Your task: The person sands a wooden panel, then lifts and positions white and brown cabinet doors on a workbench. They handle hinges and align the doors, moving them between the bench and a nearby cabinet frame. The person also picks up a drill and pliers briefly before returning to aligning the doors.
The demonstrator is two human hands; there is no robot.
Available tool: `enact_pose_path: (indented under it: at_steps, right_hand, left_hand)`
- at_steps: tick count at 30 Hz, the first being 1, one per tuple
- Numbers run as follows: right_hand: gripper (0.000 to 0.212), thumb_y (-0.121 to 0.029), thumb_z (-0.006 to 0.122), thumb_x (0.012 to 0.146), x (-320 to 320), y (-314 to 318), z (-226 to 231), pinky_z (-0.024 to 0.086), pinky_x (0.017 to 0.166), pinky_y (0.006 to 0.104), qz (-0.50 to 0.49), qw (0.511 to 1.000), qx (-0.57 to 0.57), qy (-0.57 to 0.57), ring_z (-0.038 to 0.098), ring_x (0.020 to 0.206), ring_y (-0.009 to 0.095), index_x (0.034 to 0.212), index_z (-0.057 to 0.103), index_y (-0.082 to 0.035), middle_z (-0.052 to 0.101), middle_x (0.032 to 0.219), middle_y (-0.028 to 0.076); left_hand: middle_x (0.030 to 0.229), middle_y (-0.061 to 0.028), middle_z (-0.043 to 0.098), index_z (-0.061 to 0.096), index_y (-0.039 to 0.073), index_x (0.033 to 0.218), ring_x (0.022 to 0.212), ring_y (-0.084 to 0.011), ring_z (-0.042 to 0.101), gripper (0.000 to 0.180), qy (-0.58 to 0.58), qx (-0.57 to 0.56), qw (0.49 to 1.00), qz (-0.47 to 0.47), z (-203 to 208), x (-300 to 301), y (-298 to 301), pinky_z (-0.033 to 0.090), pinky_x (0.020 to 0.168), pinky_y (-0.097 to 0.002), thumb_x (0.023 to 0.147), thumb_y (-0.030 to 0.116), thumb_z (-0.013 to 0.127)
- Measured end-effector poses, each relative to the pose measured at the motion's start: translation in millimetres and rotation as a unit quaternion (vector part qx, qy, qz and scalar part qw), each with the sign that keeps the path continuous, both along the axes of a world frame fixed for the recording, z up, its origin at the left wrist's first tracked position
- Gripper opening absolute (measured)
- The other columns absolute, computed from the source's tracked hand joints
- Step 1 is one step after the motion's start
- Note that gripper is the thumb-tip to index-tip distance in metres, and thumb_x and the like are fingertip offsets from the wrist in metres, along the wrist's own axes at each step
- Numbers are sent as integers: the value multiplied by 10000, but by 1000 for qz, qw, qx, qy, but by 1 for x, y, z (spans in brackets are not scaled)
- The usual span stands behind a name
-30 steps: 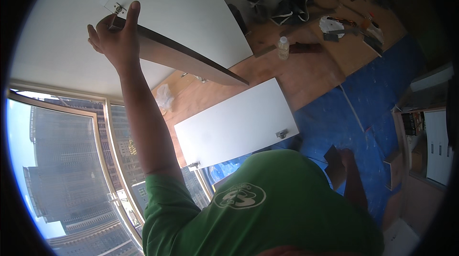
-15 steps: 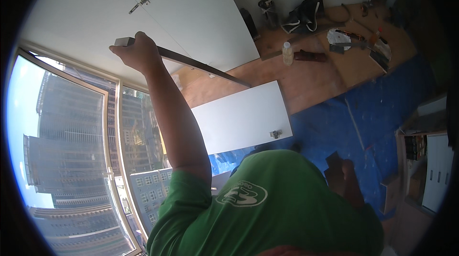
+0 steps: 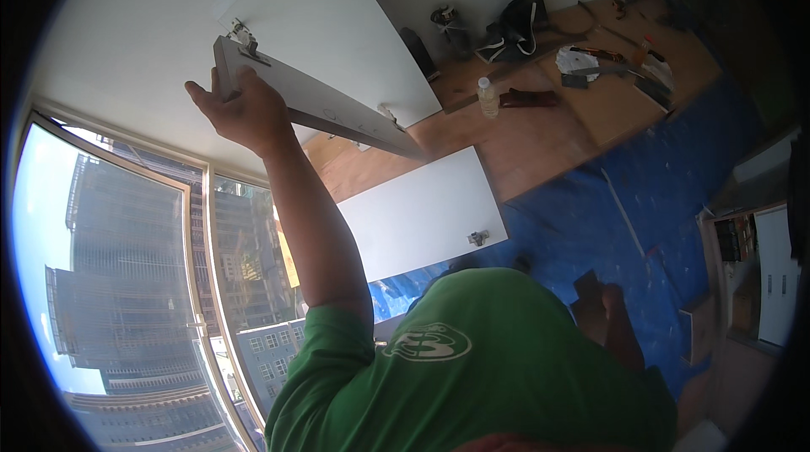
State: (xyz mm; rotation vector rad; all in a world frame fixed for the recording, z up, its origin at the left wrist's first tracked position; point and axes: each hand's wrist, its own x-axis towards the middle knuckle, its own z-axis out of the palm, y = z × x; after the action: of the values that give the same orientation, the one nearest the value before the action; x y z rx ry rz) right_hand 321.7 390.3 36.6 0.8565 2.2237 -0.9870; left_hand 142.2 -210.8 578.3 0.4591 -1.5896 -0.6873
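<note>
Out ahead on the left, my left hand (image 3: 249,115) grips the edge of a pale cabinet door (image 3: 325,106), its fingers partly spread around the end. A metal hinge (image 3: 246,40) sits at the door's upper end, and another fitting (image 3: 390,116) shows farther along, by the large white panel (image 3: 337,26) behind it. Low on my right side, my right hand (image 3: 613,302) is closed on a dark, angular object (image 3: 589,296), too shaded to name. Between the two hands lies a white board (image 3: 418,212) with a hinge (image 3: 478,239) at one corner.
On the wooden worktop (image 3: 548,136) stand a clear bottle (image 3: 488,98), a dark red pouch (image 3: 527,99), a black bag (image 3: 515,26) and several tools. Blue sheeting (image 3: 574,216) covers the floor. A tall window (image 3: 135,283) runs along the left; shelving (image 3: 742,275) stands at right.
The cabinet door has turned in my left hand from nearly edge-on, so its broad face and hinge now show. My right hand stays low at my side.
</note>
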Motion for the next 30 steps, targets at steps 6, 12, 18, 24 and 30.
enact_pose_path:
  at_steps: [6, 12, 18, 24, 30]
  right_hand:
    - [570, -474, 588, 913, 16, 19, -35, 500, 873, 491, 190, 975, 118, -3, 648, 982, 462, 972, 700, 82, 686, 1006, 297]
    - [573, -488, 581, 902, 26, 38, -91, 503, 880, 499, 252, 952, 158, 69, 649, 958, 469, 877, 708, 69, 687, 951, 298]
    - [543, -458, 596, 888, 32, 22, -37, 494, 868, 504, 137, 981, 133, 19, 645, 960, 477, 891, 703, 74, 681, 954, 308]
    - [501, -421, 608, 884, 50, -25, 18, 490, 870, 506, 116, 974, 194, -26, 638, 967, 476, 928, 691, 71, 671, 983, 315]
    - [474, -405, 595, 892, 69, -61, 54, 488, 868, 502, 125, 966, 227, -4, 639, 956, 470, 921, 687, 60, 676, 952, 300]
  left_hand:
    - [1169, -205, 660, 334, -61, 1474, 1024, -248, 669, 800, 62, -60, 986, -140, 12, -13, 0, 551, 891, -325, 805, 77, 751]
    - [1153, -165, 667, 409, -31, 1455, 1028, -229, 652, 763, 38, -63, 979, -191, 20, -43, -42, 530, 899, -317, 781, 64, 754]
    - [1162, -231, 653, 436, -52, 1432, 976, -268, 678, 738, 53, -49, 951, -300, 37, -78, -100, 565, 851, -330, 778, 42, 763]
    - [1128, -271, 683, 425, -117, 1399, 971, -294, 694, 679, 78, 14, 886, -457, 31, -130, -146, 577, 854, -356, 788, -40, 712]
    - [1133, -265, 690, 479, -105, 1362, 994, -291, 690, 624, 72, 89, 838, -533, 3, -182, -214, 564, 879, -342, 775, -64, 686]
